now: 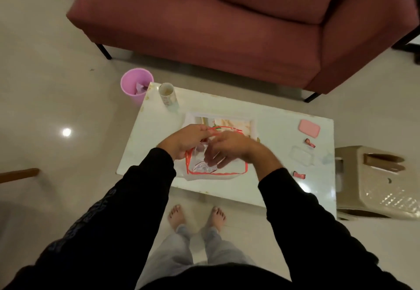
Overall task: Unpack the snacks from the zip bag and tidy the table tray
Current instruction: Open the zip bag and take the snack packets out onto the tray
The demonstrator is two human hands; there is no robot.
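1. Head view: I see the zip bag (218, 167), clear with a red edge, lying on the white table (272, 117), partly over a tray (252, 126).
2. My left hand (188, 139) pinches the bag's red rim, lifting the mouth open.
3. My right hand (227, 151) reaches into the bag; motion blur hides the fingers, so I cannot tell whether they grip anything.
4. Two small red snacks (310, 143) lie right of the bag, near a pink case (309, 129).
5. A pink bin (136, 85) stands at the table's far left corner, beside a paper cup (167, 93).
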